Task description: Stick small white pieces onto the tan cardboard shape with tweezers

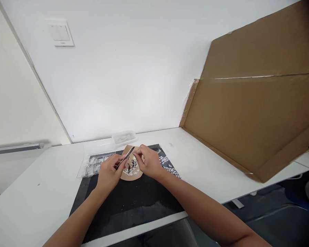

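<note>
Apparently both hands (pixel 130 166) hold tweezers (pixel 125 158) over card (pixel 131 175).

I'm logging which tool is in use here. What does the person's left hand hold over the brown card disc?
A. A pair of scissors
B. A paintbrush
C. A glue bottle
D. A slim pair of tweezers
D. The left hand grips slim dark tweezers, angled up toward the right hand, above the brown card disc on the black mat.
</note>
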A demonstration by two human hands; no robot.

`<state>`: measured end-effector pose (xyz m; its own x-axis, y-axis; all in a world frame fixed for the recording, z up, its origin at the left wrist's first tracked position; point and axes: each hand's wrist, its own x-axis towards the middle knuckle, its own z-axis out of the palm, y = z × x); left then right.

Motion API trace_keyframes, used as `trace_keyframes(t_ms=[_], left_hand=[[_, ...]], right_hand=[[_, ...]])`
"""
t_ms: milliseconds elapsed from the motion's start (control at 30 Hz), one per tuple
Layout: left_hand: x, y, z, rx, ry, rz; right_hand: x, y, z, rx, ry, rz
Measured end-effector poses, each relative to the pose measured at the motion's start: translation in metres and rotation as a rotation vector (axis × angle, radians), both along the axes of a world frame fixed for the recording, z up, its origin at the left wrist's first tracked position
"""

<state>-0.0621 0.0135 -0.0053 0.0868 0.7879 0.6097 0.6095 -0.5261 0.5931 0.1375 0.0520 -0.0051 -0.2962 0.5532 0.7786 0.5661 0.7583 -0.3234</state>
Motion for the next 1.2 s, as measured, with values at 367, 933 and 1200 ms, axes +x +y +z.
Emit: trace_keyframes(t_ms=[367, 933, 1200], left_hand=[[0.0002, -0.0006, -0.0019, -0.003, 0.035, -0.019], [-0.0017, -0.0012, 0.0015, 0.050, 0.128, 0.019], [-0.0011, -0.0001, -0.0020, 0.032, 0.118, -0.014]], right_hand=[[-0.0058, -0.0028, -0.0042, 0.052, -0.046, -0.013], [-0.0003, -0.0022, 0.0008, -0.003, -0.030, 0.028], [0.0020, 0.0031, -0.0013, -0.032, 0.018, 0.018]])
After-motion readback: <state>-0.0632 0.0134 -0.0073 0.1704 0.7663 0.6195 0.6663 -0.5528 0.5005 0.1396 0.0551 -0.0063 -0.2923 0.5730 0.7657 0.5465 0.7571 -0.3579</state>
